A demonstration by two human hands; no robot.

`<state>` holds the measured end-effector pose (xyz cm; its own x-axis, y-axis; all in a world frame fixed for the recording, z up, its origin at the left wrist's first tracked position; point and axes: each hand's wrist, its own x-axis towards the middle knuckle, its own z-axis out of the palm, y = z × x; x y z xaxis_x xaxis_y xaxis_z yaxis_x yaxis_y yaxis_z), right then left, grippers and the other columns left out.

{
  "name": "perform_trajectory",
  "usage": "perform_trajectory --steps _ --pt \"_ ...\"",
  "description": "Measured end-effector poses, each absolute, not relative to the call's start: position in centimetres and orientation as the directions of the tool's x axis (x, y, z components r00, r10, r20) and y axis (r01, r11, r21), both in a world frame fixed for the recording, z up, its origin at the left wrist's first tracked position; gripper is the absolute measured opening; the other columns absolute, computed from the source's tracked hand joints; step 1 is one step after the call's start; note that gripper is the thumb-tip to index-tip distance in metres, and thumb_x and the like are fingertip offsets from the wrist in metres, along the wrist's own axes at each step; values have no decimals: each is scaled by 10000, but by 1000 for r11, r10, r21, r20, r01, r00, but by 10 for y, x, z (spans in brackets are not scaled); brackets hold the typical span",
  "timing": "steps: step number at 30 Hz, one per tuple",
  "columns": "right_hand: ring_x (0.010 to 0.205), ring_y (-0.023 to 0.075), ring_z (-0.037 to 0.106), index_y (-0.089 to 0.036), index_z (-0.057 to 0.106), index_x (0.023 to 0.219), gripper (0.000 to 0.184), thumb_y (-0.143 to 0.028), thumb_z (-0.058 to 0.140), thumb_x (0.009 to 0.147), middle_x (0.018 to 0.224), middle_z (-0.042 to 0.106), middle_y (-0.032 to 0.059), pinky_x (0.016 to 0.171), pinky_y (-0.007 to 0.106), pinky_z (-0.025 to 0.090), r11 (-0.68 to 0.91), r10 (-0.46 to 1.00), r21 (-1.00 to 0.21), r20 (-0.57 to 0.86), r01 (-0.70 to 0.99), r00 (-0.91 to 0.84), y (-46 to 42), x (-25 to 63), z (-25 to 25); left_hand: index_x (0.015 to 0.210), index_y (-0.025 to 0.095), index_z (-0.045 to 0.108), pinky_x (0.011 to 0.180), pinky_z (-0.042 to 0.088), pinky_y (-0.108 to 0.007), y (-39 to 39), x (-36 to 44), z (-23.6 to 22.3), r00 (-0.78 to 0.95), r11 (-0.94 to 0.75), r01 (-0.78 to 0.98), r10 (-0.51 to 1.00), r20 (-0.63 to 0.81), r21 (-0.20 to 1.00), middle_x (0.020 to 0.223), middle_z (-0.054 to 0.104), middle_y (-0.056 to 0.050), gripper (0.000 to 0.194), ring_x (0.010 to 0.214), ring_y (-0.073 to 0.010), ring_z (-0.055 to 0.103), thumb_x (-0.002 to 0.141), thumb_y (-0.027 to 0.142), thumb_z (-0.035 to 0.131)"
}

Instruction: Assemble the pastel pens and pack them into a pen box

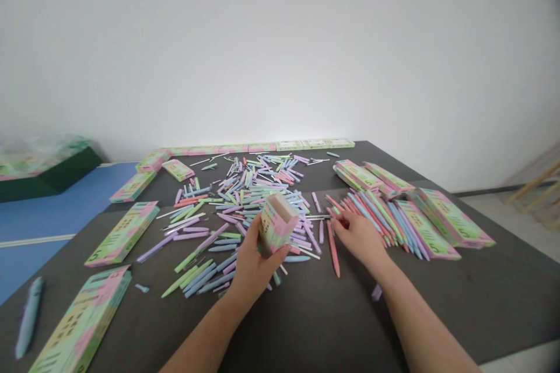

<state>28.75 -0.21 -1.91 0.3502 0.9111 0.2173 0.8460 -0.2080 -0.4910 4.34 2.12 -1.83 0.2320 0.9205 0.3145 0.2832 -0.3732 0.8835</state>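
Observation:
My left hand (pixel 258 262) grips an upright pastel pink-and-green cardboard box (pixel 276 224) by its lower part, with its open end uncertain from this angle. My right hand (pixel 356 239) has its fingers closed on the ends of several pink pens (pixel 336 215), and one long pink pen (pixel 333 250) runs down from under the fingertips. A loose heap of pastel pens (pixel 249 204) in lilac, blue, green and pink lies between and beyond my hands. Beside my right hand, several pens (pixel 376 221) lie side by side in a fanned row.
Several flat pastel boxes (pixel 122 233) lie on the dark grey table (pixel 306 326), along its left side, far edge and right side. A blue pen (pixel 29 317) lies at the near left. A green bin (pixel 52 172) stands on a blue surface at left, and a wooden frame (pixel 536 192) stands at right.

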Motion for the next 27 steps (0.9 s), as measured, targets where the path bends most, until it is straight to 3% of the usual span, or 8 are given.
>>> perform_trajectory --steps 4,7,14,19,21,23,25,27 --pt "726 250 650 -164 660 685 314 -412 526 826 728 698 133 593 304 380 -317 938 -299 44 900 345 -2 288 -22 1300 180 403 953 430 -393 24 41 -22 207 -460 419 888 411 783 1227 556 -106 631 1130 -261 533 742 291 676" --pt "769 280 658 -158 676 698 338 -447 541 812 763 705 160 632 325 407 -308 950 -247 -28 919 311 -2 282 -26 1306 200 403 958 422 -425 26 39 -26 258 -545 464 838 482 699 1214 555 -108 615 1128 -270 527 753 278 661" --pt "768 274 655 -133 683 664 246 -297 541 779 761 705 183 651 322 407 -276 959 -286 -23 918 281 -1 279 -29 1333 244 414 983 405 -424 28 38 -21 369 -618 529 784 499 581 1255 524 -94 624 1164 -267 477 749 197 630" --pt "658 209 624 -163 603 604 184 -255 532 747 646 671 100 586 287 390 -291 941 -408 43 865 336 -2 281 -15 1352 250 402 1014 372 -425 30 31 -13 473 -662 560 749 465 498 1269 518 -75 663 1169 -259 460 733 157 619" --pt "542 158 568 -178 562 633 156 -266 534 759 560 617 34 522 262 374 -226 936 -649 62 726 347 -4 280 -8 1356 241 401 1018 362 -439 33 25 -13 494 -670 581 741 454 462 1273 520 -77 679 1172 -266 452 719 140 615" --pt "424 111 471 -186 534 687 147 -301 553 777 499 545 -22 441 236 334 -33 944 -921 98 387 315 -7 278 -3 1350 221 408 1011 363 -446 34 19 -15 481 -650 622 757 442 435 1272 523 -84 670 1167 -271 452 715 127 601" --pt "379 80 411 -189 535 779 148 -327 588 784 536 543 -43 387 215 298 191 936 -982 183 3 301 -11 274 1 1338 222 422 1006 355 -468 34 15 -18 466 -634 668 765 444 391 1267 527 -86 657 1165 -281 451 711 114 586" --pt "391 66 423 -202 541 912 202 -311 637 772 648 591 -36 368 202 299 340 906 -918 261 -206 333 -14 269 5 1333 240 431 1002 348 -483 33 14 -20 469 -626 699 766 440 345 1261 535 -79 646 1167 -288 448 716 112 574"
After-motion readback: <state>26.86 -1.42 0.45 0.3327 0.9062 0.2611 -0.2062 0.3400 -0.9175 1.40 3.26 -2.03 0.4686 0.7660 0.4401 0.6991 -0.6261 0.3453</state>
